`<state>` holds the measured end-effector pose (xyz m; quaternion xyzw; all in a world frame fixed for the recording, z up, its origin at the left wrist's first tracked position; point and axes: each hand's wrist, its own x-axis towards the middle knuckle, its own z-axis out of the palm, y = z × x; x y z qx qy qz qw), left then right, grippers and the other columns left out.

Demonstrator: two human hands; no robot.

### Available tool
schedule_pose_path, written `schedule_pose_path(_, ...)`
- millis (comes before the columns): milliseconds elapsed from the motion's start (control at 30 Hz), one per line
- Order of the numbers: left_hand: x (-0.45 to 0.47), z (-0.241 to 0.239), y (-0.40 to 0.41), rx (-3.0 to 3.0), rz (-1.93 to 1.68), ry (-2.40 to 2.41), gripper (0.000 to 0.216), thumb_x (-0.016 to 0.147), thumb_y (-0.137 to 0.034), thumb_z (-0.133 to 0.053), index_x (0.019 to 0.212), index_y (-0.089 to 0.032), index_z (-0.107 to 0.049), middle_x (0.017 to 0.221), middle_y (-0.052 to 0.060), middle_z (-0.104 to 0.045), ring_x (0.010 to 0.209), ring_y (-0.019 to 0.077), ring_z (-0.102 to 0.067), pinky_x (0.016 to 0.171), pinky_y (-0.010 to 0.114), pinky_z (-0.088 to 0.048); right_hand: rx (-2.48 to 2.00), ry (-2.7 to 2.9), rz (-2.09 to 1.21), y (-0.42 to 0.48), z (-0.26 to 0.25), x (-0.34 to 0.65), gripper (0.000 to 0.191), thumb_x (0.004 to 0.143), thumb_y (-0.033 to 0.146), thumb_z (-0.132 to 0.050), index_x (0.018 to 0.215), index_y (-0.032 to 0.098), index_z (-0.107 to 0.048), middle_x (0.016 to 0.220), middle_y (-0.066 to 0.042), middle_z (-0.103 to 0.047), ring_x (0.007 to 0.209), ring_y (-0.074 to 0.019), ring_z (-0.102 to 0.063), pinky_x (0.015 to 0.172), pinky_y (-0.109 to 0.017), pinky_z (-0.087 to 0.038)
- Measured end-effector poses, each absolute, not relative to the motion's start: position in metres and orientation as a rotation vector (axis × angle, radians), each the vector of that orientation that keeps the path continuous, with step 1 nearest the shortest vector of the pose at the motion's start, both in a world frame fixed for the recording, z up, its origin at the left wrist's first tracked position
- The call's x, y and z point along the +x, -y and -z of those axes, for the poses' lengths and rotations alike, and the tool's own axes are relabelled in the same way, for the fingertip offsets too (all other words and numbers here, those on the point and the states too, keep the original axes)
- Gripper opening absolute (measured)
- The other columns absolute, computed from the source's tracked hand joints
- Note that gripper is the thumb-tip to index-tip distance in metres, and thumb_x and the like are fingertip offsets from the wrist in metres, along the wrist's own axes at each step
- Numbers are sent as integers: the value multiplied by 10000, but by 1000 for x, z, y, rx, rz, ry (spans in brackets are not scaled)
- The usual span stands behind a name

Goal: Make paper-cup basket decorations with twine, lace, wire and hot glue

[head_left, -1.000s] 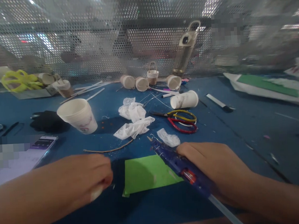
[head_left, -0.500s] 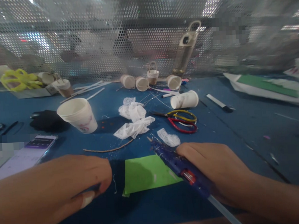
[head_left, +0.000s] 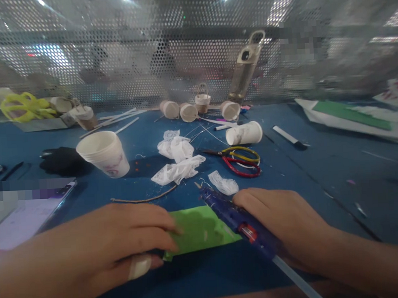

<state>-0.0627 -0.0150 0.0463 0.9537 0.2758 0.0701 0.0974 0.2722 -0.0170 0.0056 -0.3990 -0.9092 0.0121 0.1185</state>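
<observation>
My right hand [head_left: 283, 220] is wrapped round a dark blue hot glue gun [head_left: 222, 210]. A clear glue stick [head_left: 297, 277] sticks out of its back end, and its nozzle points to the upper left. Beneath the gun lies a green piece of paper [head_left: 198, 235], partly covered by it. My left hand [head_left: 133, 241] reaches over the paper's left end, fingers stretched out on it and the thumb apart, near the lower left corner. A pale bandage [head_left: 140, 266] is on that thumb.
Beyond my hands lie crumpled white lace [head_left: 178, 161], a brown cord [head_left: 148, 198] and scissors [head_left: 241, 160]. Stacked paper cups [head_left: 102, 152] stand left, near a phone [head_left: 29, 224]. Small cup baskets [head_left: 188, 111] and a bottle [head_left: 244, 68] line the perforated metal screen [head_left: 130, 54].
My left hand has moved right, from beside the green paper onto its left end, and its fingers have straightened. My right hand keeps the glue gun almost where it was.
</observation>
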Motion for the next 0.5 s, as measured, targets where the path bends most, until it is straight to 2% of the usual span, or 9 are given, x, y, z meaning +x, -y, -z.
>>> schedule_pose_path(67,-47,-43,12,2773,-102,-669,341,1010,-287,-561,1307,-439,-628,1448,-95,-608,1332,164,-577,1112,274,-483,-1148,2650,-29,17,-5,273,185,774,215,-529,955,195,-563,836,-65,-671,700,-232,-613,589,-331,-363)
schedule_pose_path(100,-41,-42,11,2755,-72,-621,332,1007,-269,-563,1287,-428,-644,1433,-87,-620,1361,171,-551,1128,286,-471,-1150,2656,-23,17,-5,273,180,780,211,-525,956,195,-561,835,-65,-667,700,-229,-605,587,-327,-359)
schedule_pose_path(267,-34,-41,6,2780,-87,-607,301,1008,-192,-536,1224,-308,-709,1333,-7,-700,1293,216,-616,1112,345,-492,-1178,2660,45,14,-5,277,165,777,177,-516,938,210,-533,849,-62,-663,724,-239,-618,595,-319,-360)
schedule_pose_path(367,-41,-39,3,2802,-94,-629,340,997,-150,-534,1259,-303,-687,1370,-9,-679,1311,221,-603,1101,346,-496,-1207,2671,-17,9,-5,279,137,806,189,-543,936,212,-505,847,-47,-666,698,-228,-644,572,-305,-360)
schedule_pose_path(500,-40,-34,1,2792,-76,-610,281,994,-287,-593,1269,-296,-651,1373,13,-665,1322,233,-579,1102,367,-479,-1238,2762,-139,3,-6,281,216,785,179,-628,963,198,-508,937,-56,-676,660,-207,-662,553,-292,-389)
